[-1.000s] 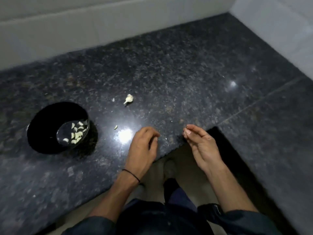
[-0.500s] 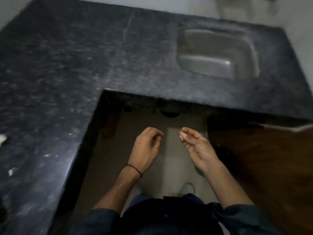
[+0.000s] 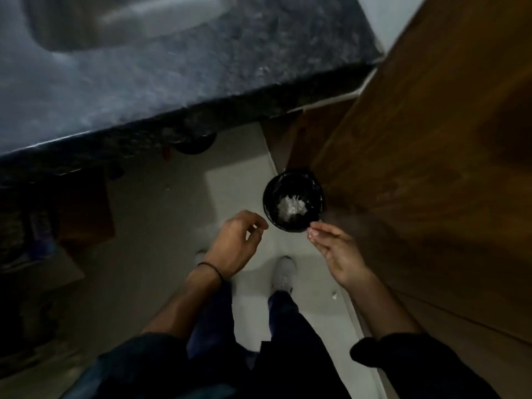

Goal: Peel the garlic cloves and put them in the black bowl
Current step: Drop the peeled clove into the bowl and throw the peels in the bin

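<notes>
The black bowl and the garlic cloves are out of view. My left hand [image 3: 236, 243] hangs over the floor with its fingers loosely curled, and I see nothing in it. My right hand [image 3: 336, 254] is palm up, and its fingertips pinch a small pale scrap of garlic skin [image 3: 311, 232]. That scrap sits just at the near rim of a round black lined bin [image 3: 268, 197] on the floor, which holds a heap of white peelings [image 3: 290, 209].
The dark granite counter [image 3: 201, 67] with a steel sink [image 3: 115, 18] runs across the top left. A brown wooden panel [image 3: 431, 139] fills the right side. My shoes [image 3: 283, 273] stand on the pale floor, and a white scrap [image 3: 334, 295] lies near the panel.
The view has swung right from the counter with the bowl, past the sink, down to the floor bin. Both hands kept their pose; the right fingertips now reach the bin's rim.
</notes>
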